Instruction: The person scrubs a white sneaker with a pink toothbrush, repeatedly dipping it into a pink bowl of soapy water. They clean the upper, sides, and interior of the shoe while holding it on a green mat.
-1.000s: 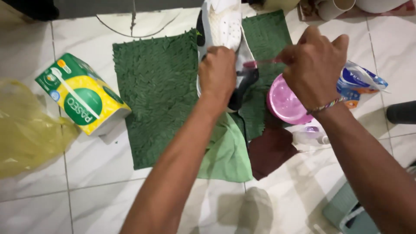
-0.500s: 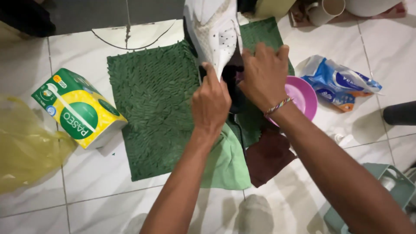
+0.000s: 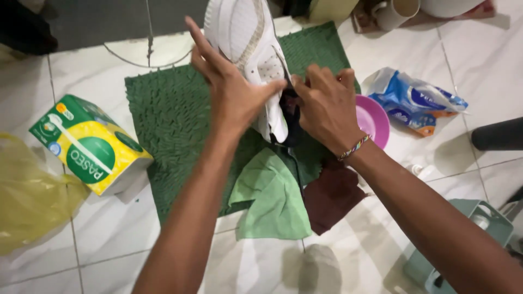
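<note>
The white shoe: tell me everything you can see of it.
The shoe is a white sneaker with small perforations on its side and a black lining at the opening. It looks like leather or synthetic with mesh panels. It is held up, tilted, above the green mat, toe toward the top of the picture. The left hand clasps its side with fingers spread; the right hand presses at the dark opening. What that hand holds there cannot be told.

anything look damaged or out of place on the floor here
One thing stands out: the floor tile above the green mat has a curved crack with a straight crack running through it. The light green cloth and dark red cloth lie crumpled, half off the mat. Nothing looks spilled.
</note>
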